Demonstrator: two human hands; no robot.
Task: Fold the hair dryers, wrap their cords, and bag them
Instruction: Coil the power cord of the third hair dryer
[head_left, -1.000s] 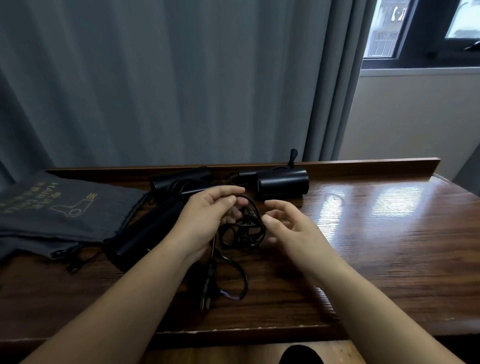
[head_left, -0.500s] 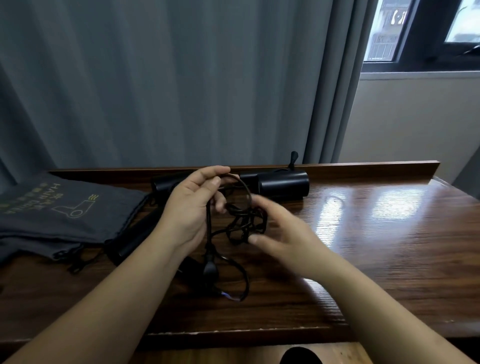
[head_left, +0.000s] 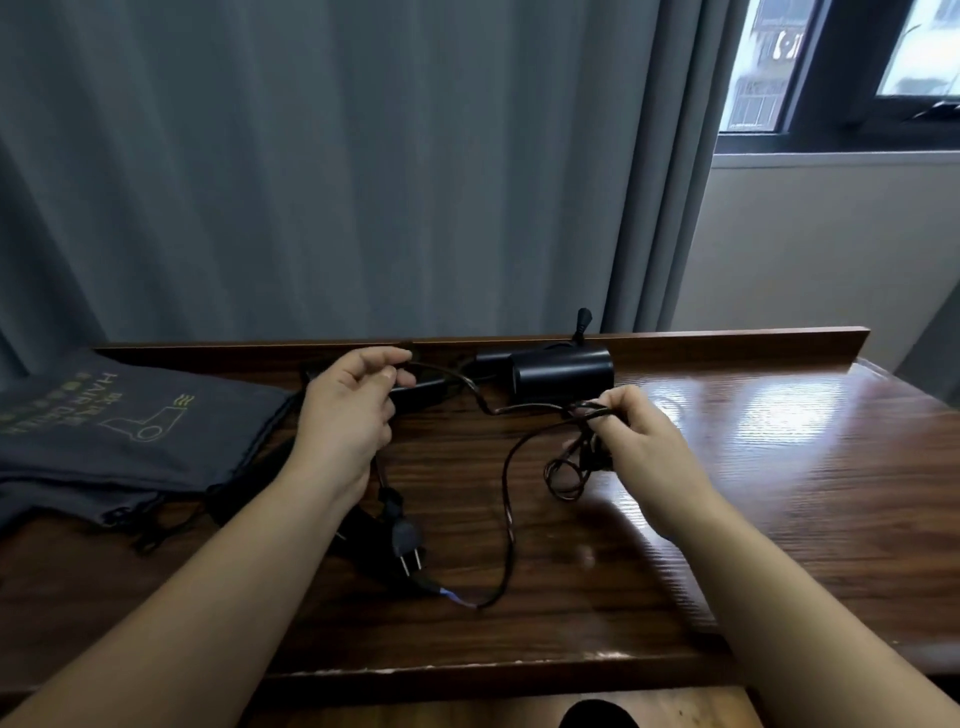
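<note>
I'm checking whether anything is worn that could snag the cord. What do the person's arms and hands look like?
Both forearms are bare up to the frame edge, with no sleeves in view. The left hand and right hand show no gloves, rings, watch or bracelet.

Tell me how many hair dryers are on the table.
2: one hair dryer at the table's back edge, another mostly hidden under the left hand. More may be hidden.

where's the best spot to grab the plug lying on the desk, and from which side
Pinch the plug by its rounded black body, coming from above on the cord end. Its two prongs point toward the desk's near edge, so keep fingers behind them.
</note>
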